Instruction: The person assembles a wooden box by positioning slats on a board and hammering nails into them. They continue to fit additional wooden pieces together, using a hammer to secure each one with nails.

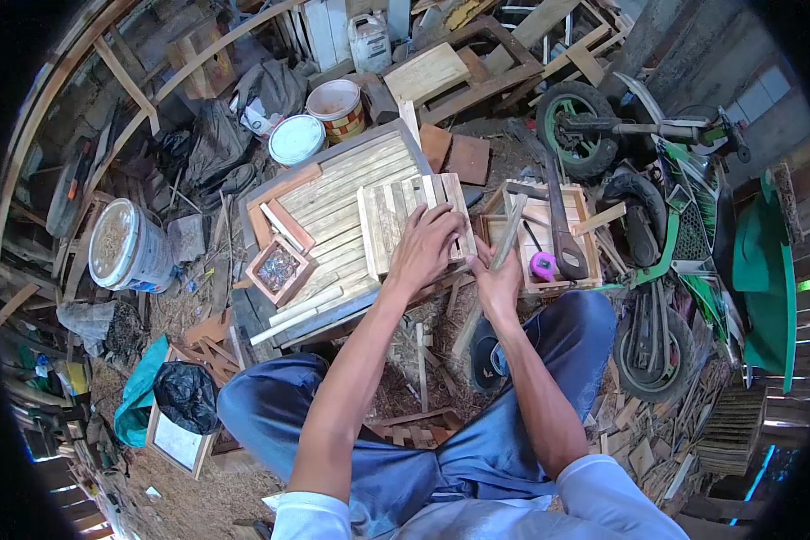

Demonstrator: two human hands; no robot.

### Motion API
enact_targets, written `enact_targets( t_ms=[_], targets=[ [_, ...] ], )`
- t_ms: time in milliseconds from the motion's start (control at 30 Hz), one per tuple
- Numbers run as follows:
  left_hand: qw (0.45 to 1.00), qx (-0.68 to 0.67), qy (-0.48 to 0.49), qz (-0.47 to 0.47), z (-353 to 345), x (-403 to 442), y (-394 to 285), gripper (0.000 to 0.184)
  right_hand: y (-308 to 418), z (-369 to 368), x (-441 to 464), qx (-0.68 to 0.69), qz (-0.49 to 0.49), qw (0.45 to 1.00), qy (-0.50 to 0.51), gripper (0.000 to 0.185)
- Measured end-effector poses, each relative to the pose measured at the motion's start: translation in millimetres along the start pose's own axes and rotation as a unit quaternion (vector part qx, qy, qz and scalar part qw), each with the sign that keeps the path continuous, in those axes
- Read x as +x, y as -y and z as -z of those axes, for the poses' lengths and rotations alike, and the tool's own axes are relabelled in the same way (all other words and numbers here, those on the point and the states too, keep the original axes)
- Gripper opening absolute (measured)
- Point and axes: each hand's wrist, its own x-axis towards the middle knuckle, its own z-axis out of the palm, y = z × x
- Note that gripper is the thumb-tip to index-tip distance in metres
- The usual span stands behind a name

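A small slatted wooden box (382,216) of pale strips rests on a low slatted worktable (328,211). My left hand (429,238) is on top of the box, its bent fingers gripping the slats near the right side. At the box's right edge, my right hand (498,281) is closed around a thin greyish wooden strip (513,225), which points up and away from me. The right hand's fingertips are partly hidden. A small wooden box of nails (279,270) sits at the table's left, beside reddish wood pieces (288,223).
To the right, an open wooden crate (549,286) holds a handsaw (567,256) and a pink tape measure (543,265). A green small motorbike (670,243) stands beyond. Buckets (335,106) are behind the table; another bucket (130,247) is at left. Wood scraps (652,450) litter the floor.
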Motion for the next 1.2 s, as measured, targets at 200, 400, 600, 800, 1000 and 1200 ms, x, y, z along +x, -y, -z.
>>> enact_targets(
  t_ms=[200,400,600,800,1000,1200],
  targets=[
    [1.0,0.001,0.017,0.01,1,1,0,0.021,-3,1,2,-0.023,0.005,1.0,0.003,0.032],
    [0.999,-0.008,0.035,0.02,4,0,0,0.025,-5,1,1,-0.015,-0.001,1.0,-0.012,0.033],
    [0.999,-0.012,0.026,0.02,5,0,-1,0.022,-9,1,0,-0.061,0.028,0.998,-0.011,0.034],
    [0.999,-0.013,0.031,0.021,8,1,-3,0.02,-1,1,1,-0.051,0.008,0.999,0.008,0.034],
    [0.998,-0.056,-0.003,0.037,6,1,0,0.017,8,-5,-3,-0.034,0.012,0.999,-0.025,0.038],
    [0.962,-0.222,-0.089,0.129,3,0,10,0.015,13,-6,-5,-0.14,0.023,0.99,-0.027,0.04]
  ],
)
